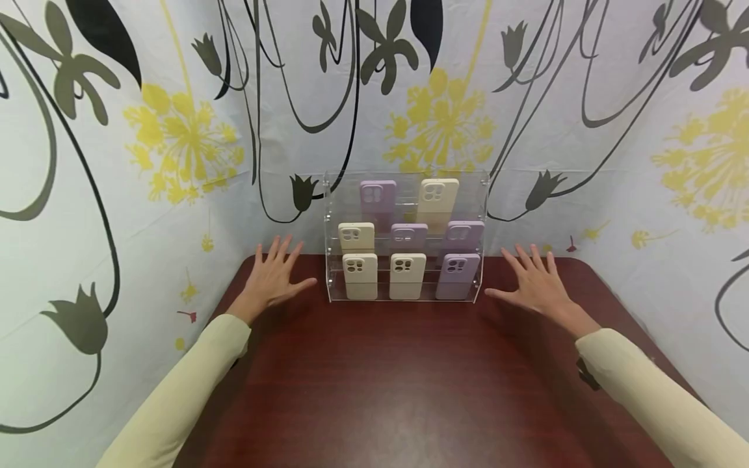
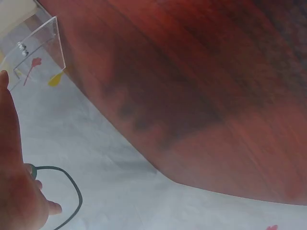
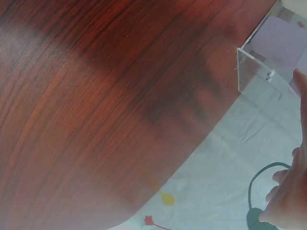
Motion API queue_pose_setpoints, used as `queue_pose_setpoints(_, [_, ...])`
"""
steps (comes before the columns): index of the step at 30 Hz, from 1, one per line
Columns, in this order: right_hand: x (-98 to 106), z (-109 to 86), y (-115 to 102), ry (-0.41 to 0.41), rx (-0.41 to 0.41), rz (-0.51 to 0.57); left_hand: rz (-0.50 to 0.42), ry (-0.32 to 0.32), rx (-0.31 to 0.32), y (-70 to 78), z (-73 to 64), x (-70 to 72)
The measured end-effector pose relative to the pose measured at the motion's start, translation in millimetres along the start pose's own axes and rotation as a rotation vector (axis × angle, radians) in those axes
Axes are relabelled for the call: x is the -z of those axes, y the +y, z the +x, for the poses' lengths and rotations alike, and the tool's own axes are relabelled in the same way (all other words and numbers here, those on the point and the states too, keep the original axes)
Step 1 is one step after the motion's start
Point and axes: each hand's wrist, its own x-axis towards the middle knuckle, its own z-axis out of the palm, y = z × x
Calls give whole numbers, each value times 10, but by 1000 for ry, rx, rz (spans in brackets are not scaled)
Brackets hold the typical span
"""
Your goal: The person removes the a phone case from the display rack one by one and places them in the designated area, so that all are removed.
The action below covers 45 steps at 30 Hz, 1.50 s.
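A clear acrylic display rack point(image 1: 329, 273) stands at the far end of the table. On its top tier are a purple phone case point(image 1: 378, 198) and a cream phone case point(image 1: 437, 195). The middle tier holds a cream phone case point(image 1: 356, 237) at left and two purple ones. In front sit two cream phone cases and, at right, a purple phone case point(image 1: 458, 276). My left hand point(image 1: 274, 276), fingers spread, is left of the rack and holds nothing. To the rack's right, my right hand point(image 1: 535, 285) is likewise spread, apart from it and holding nothing.
The dark red-brown table point(image 1: 404, 377) stretches from the rack toward me. A white curtain point(image 1: 374, 143) with grey and yellow flower prints surrounds the back and both sides. The rack's clear side panel point(image 3: 249, 72) also shows in the right wrist view.
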Motion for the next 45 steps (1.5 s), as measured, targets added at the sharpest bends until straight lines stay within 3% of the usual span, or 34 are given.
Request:
queue_pose_setpoints(11, [47,70,-181,15,47,42,-33,-22,19,48,96,92])
queue_pose_setpoints(24, [165,59,-380,43,66,103,-125,2,17,130,279,136])
queue_pose_setpoints(34, [171,53,-505,136,123,147,-194,-3,43,206,344,151])
queue_pose_setpoints(45, [134,47,-584,69,14,248,-276,-37,65,221,346,159])
